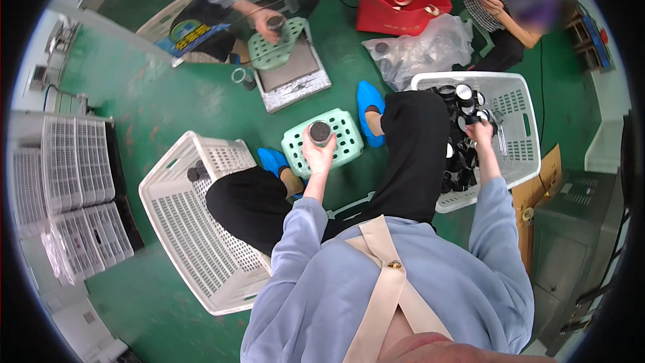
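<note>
left fingers (307,141) curled snug round a dark-filled jar (320,133); black lids (465,151) around right fingers (474,128), can't tell grip; slack left hold could drop it

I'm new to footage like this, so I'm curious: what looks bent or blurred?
Head view: fisheye distortion bows the stacked crates near the left rim; a co-worker's head is smeared, upper right; the jar in the left hand looks fairly sharp.

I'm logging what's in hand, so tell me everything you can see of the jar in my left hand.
The jar is round, with clear-looking walls, glass or plastic I can't tell, and a dark, grainy-looking fill. It looks roughly upright and lidless. Your left hand grips it from the near side, over the pale green slotted stool; whether its base touches that is hidden.
</note>
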A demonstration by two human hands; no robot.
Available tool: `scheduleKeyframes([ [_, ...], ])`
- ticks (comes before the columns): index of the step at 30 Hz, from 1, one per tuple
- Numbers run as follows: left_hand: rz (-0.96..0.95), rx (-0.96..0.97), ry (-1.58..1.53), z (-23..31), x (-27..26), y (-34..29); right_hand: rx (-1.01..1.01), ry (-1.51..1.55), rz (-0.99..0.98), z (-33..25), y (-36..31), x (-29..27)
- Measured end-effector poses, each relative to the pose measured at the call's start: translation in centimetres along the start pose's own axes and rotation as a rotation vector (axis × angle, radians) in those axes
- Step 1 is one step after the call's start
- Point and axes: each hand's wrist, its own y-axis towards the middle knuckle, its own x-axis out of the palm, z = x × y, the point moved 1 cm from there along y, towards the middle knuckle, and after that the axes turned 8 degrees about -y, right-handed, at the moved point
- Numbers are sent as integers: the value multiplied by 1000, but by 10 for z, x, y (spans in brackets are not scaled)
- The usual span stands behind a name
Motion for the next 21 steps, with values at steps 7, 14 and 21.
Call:
scheduleKeyframes([
  [7,-136,244,-182,118,-10,-10,-434,81,32,-161,-139,-32],
  [14,-214,405,-279,160,-28,-31,-1055,-393,-190,-245,-286,107],
  [21,-176,311,-327,158,-46,-33,-1070,-447,-657,-254,-350,143],
])
